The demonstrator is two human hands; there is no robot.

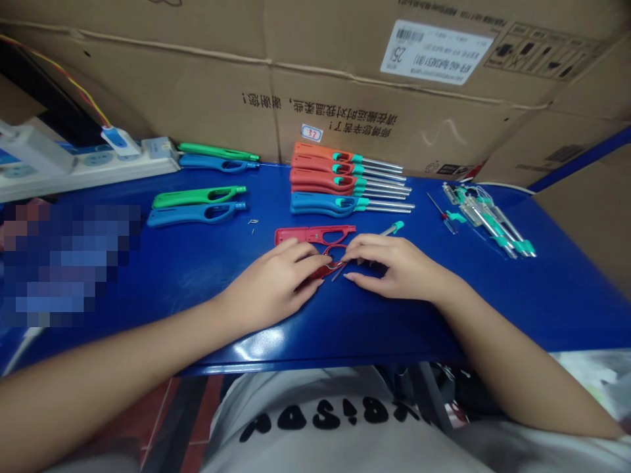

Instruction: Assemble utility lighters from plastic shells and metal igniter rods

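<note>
My left hand (pixel 280 276) is closed over a red lighter shell half (pixel 323 270) lying on the table, its fingertips pressed at the trigger opening. At the other end of this shell half is my right hand (pixel 394 263), its fingers curled in close; whatever they pinch is too small to make out. A thin rod-like piece (pixel 338 272) shows between the two hands. Just beyond them lies a second red shell half (pixel 315 234) with its inner side up. A metal tube with a teal tip (pixel 392 228) sticks out behind my right hand.
Several assembled lighters (pixel 345 177) form a stack behind my hands. Green and blue shell halves (pixel 197 205) lie to the left, near small metal bits (pixel 253 223). Inner lighter parts (pixel 493 220) and a screwdriver (pixel 446 213) are right. A cardboard box (pixel 197 72) and power strip (pixel 89 167) border the back.
</note>
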